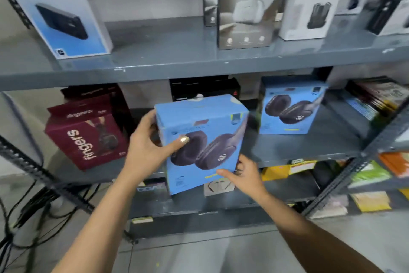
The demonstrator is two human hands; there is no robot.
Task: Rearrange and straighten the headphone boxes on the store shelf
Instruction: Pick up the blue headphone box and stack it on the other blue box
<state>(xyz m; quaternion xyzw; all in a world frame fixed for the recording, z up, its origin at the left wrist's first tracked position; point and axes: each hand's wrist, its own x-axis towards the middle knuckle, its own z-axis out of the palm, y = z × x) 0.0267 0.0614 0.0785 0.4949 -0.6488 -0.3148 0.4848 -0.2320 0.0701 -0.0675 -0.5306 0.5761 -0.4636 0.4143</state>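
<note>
Both hands, left [145, 151] and right [245, 175], clamp the blue headphone box [199, 140] by its sides, tilted, off the middle shelf's [309, 146] front edge. Mid-reposition; next, probably level it and seat it left of the matching blue box [290, 108].

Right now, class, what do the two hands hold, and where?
The blue headphone box: left hand on its left side, right hand at its lower right corner.

Two bare forearms, no sleeves

The left hand [145, 151] has a pale gold, glossy polished thumbnail. The right hand [246, 176] shows no ring or watch; neither wrist carries a band or bracelet.
</note>
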